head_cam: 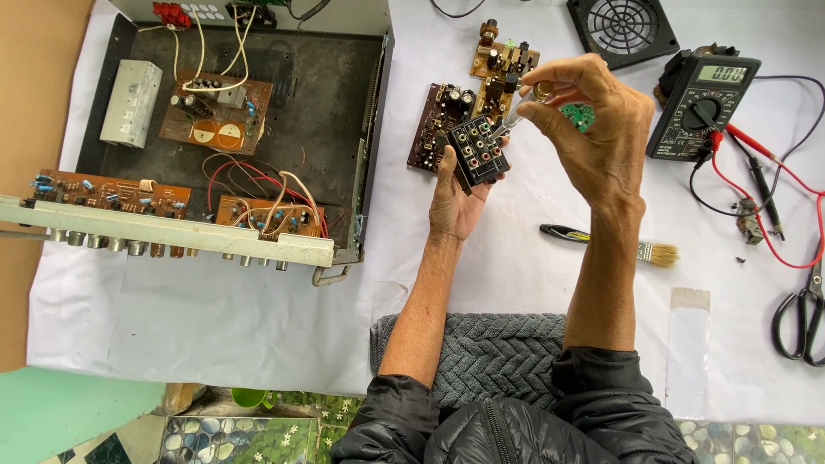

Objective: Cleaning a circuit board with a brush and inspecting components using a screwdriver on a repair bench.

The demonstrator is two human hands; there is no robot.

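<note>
My left hand (454, 199) holds up a small black connector block (478, 149) with rows of coloured round sockets. My right hand (593, 129) grips a thin tool with a clear handle and gold cap (526, 101), its tip touching the top of the block. Both hands hover above the white cloth (258, 318). Just behind the block lie two brown circuit boards (438, 120) and a small green round board (579, 115), partly hidden by my right fingers.
An opened amplifier chassis (326, 77) with boards and wires fills the left; its front panel (172, 232) leans out. A multimeter (705, 105) with red and black leads, a fan grille (620, 27), a paintbrush (610, 242), scissors (803, 318) and a grey towel (494, 354) surround me.
</note>
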